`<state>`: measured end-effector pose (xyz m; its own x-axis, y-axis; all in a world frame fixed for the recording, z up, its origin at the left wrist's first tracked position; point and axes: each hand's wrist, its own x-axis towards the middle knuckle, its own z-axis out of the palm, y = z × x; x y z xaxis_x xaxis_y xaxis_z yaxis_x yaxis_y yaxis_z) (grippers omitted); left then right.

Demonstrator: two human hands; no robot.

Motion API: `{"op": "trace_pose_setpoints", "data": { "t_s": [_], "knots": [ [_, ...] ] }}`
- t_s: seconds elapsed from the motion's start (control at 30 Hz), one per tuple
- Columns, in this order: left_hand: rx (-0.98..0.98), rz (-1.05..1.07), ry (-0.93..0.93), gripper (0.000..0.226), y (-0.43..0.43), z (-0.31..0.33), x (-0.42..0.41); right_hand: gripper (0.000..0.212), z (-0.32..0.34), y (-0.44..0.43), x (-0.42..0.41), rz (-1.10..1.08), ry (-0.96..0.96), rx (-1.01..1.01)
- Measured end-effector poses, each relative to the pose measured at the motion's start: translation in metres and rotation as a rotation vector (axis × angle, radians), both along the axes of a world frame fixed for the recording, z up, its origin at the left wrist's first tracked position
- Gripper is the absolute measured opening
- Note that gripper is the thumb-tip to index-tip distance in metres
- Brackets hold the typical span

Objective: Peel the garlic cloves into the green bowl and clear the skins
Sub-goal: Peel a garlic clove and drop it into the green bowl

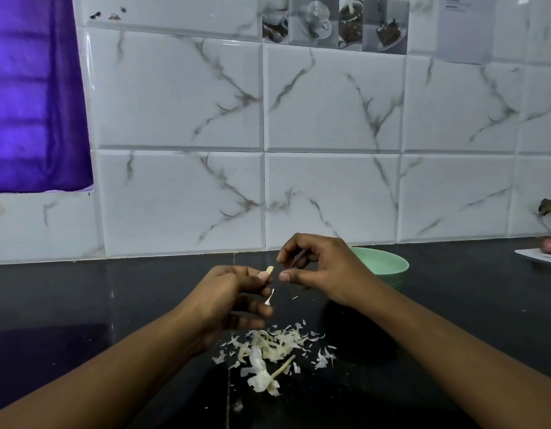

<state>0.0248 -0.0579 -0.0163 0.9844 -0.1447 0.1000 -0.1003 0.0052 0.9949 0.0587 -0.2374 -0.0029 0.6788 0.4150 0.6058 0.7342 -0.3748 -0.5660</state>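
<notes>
Skins (268, 351) heaped beneath left hand (227, 292), apparently pinching a garlic clove (269, 270).

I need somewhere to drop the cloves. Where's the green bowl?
In the head view, the green bowl sits on the dark counter right of centre, just behind the right hand.

You get dim, cool picture. Light comes through purple curtain (36, 103) at left, which glows. Glossy dark counter (82, 305) gives faint reflections. Tile wall (329, 103) has soft sheen, lines bend near edges. Left hand (234, 298), right hand (317, 267) slightly blurred.
</notes>
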Motion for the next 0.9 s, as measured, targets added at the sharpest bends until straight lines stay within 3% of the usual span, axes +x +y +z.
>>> {"op": "trace_pose_setpoints", "data": {
  "t_s": [0.23, 0.37, 0.53, 0.9],
  "knots": [
    [0.052, -0.052, -0.031, 0.019, -0.0026, -0.0009, -0.002, 0.013, -0.0044, 0.003, 0.0023, 0.083, 0.137, 0.077],
    [0.182, 0.02, -0.159, 0.023, -0.0024, -0.002, -0.002, 0.008, -0.0047, 0.0025, 0.0032, 0.059, 0.136, 0.064],
    [0.259, 0.159, -0.364, 0.009, -0.0012, -0.0003, -0.0025, 0.01, -0.0037, 0.0037, 0.0017, 0.057, 0.182, 0.102],
    [0.194, 0.114, -0.337, 0.009, -0.0015, -0.0021, -0.0008, 0.014, 0.0001, 0.0005, -0.0004, 0.165, 0.227, 0.134]
  ]
}}
